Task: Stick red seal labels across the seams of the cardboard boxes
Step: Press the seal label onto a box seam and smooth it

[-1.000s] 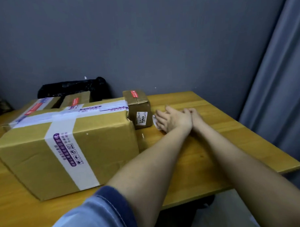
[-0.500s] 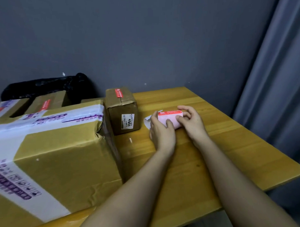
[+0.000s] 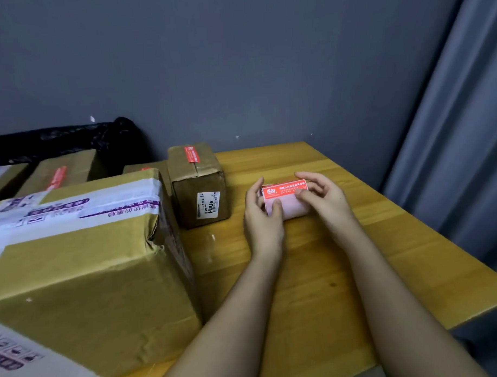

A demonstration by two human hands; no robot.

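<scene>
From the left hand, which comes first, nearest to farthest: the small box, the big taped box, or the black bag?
Measured from the left hand, in the head view:
1. Small box, just to its left.
2. Big taped box, further left, nearer the camera.
3. Black bag, far back left against the wall.

A plain room used for packing: taped boxes (image 3: 83,259) crowd the wooden worktop (image 3: 315,270) left of the hands, grey curtain (image 3: 460,152) to their right.

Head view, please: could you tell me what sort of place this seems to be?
Probably a small parcel-packing corner: taped cardboard boxes on a wooden table, a label roll in both hands, against a grey wall.
</scene>
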